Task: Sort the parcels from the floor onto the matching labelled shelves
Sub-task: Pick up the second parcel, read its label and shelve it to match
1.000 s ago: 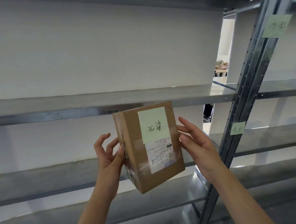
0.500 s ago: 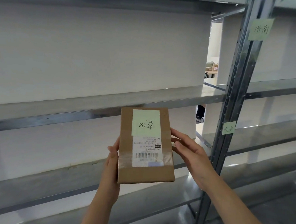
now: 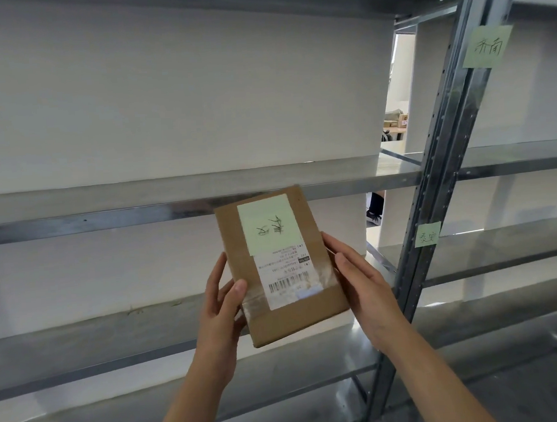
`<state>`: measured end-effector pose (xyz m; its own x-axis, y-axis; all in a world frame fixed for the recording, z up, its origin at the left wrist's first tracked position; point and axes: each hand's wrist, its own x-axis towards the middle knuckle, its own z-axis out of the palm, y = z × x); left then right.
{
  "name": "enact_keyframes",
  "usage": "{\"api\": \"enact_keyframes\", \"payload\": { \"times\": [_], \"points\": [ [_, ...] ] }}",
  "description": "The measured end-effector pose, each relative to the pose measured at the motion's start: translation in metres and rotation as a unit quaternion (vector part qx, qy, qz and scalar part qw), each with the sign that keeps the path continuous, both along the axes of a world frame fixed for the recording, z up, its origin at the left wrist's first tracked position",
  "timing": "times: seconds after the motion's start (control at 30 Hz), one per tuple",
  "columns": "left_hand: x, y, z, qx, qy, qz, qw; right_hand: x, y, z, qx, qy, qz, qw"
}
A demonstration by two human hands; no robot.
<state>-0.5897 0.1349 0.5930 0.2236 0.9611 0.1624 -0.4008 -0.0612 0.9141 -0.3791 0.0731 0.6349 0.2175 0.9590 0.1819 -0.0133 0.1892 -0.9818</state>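
Upright, parcel (image 3: 281, 270) clasped between left hand (image 3: 223, 310) and right hand (image 3: 365, 287) fingers (image 3: 334, 245).

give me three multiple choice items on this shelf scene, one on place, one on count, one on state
1. Where is the cardboard parcel?
A. lying on the floor
B. held up in front of the shelves
C. resting on the top shelf

2. How many green notes are stuck on the shelf upright?
A. two
B. four
C. none

3. How is the parcel held?
A. left hand alone
B. right hand alone
C. both hands

Key: 1 B, it is in the air before the metal shelves. 2 A, upper note and lower note. 3 C, left hand and right hand grip opposite edges.
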Motion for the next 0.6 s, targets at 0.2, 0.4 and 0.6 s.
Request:
{"api": "enact_keyframes", "payload": {
  "times": [0.2,0.4,0.6],
  "points": [
    [0.021,-0.008,0.013,-0.011,-0.069,0.038,0.997,-0.013,0.006,0.000,-0.021,0.013,-0.041,0.999],
    [0.036,-0.024,0.016,-0.003,-0.103,0.071,0.992,-0.017,0.009,-0.002,-0.005,0.078,-0.036,0.996],
    [0.056,-0.046,0.002,-0.045,-0.074,0.100,0.991,-0.017,0.012,-0.013,-0.010,0.118,-0.017,0.993]
  ]
}}
